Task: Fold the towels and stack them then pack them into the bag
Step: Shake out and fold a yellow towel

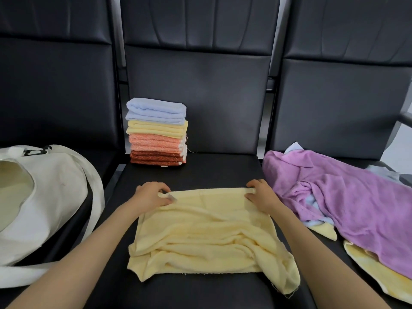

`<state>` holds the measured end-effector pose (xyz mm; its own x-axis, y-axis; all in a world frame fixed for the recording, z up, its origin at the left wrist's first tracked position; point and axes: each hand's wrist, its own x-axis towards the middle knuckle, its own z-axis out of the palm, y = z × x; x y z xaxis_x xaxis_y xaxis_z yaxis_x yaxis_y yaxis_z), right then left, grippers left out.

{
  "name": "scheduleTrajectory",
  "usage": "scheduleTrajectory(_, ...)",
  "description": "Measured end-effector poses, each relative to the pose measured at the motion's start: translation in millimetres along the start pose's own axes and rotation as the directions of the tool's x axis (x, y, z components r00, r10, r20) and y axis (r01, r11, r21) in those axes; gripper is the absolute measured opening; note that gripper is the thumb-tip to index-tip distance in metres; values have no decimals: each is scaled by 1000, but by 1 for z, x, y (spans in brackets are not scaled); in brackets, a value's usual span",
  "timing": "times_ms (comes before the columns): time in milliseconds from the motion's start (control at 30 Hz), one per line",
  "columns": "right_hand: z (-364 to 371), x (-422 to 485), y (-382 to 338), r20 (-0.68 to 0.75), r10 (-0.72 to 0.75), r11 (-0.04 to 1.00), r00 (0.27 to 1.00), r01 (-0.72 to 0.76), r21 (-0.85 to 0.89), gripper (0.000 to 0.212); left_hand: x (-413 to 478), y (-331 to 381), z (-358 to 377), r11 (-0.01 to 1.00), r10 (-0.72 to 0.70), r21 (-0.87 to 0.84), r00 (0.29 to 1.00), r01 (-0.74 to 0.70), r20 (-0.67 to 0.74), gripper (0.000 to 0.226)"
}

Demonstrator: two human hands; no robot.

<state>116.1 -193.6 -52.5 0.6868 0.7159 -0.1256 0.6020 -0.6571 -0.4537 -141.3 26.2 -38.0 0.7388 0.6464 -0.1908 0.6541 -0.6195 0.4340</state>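
Observation:
A pale yellow towel (207, 233) lies rumpled on the middle black seat. My left hand (151, 195) pinches its far left corner and my right hand (262, 195) pinches its far right corner, with the far edge stretched between them. Behind it, at the seat's back left, stands a stack of folded towels (157, 132): blue on top, then yellow, orange and dark red. A white cloth bag (44, 197) lies open on the left seat. A heap of unfolded towels (347, 201), purple over blue and yellow, covers the right seat.
Three black padded seats (223, 170) stand in a row with upright backrests (196, 97) behind them. The bag's strap (98, 197) hangs over the left seat's edge toward the middle seat.

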Motion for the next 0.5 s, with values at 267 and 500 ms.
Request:
scheduleTrajectory(267, -7, -14, 6, 37, -76, 993, 996, 79, -93, 10, -18, 4, -10, 980, 199, 2, 975, -199, -98, 25)
scheduleTrajectory(500, -21, -39, 8, 34, -157, 971, 987, 160, -178, 7, -46, -1, -34, 983, 136, -118, 988, -143, -71, 8)
